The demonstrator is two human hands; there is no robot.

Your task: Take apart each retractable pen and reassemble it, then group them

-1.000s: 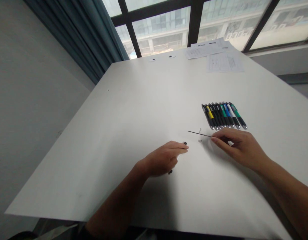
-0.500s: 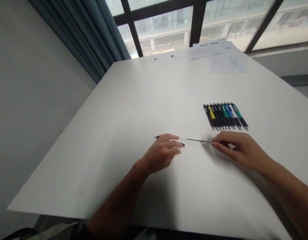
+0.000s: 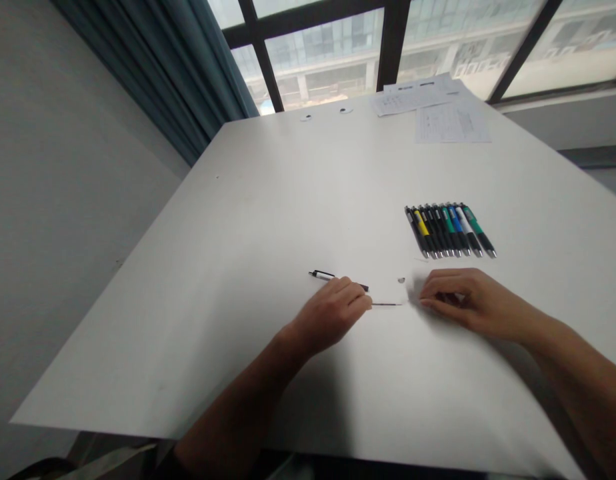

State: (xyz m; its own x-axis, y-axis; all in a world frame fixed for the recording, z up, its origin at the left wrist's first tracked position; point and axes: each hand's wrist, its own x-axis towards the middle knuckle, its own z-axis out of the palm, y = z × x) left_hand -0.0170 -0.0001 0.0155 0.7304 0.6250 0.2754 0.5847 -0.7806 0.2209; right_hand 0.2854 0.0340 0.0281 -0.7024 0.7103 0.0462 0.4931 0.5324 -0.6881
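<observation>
My left hand (image 3: 331, 315) is shut around a black and white ballpoint pen body (image 3: 321, 275), whose tip end pokes out past my fingers. A thin ink refill (image 3: 388, 304) lies level just beyond my left fingertips, its left end touching or hidden by them. My right hand (image 3: 468, 300) rests low on the white table (image 3: 198, 300) with its fingers loosely curled, a small gap away from the refill's right end. It shows nothing in its grip. A small round pen part (image 3: 401, 281) sits just above the refill.
A neat row of several click pens (image 3: 451, 230) with coloured grips lies beyond my right hand. Printed papers (image 3: 451, 122) lie at the far table edge, with a window (image 3: 328, 53) and blue curtain (image 3: 153, 73) behind. The table's left edge drops to the floor.
The ink refill has left my right fingers and shifted left and nearer to me, reaching my left fingertips. My left hand has turned, laying the pen body flatter. The small round part now lies clear of the refill.
</observation>
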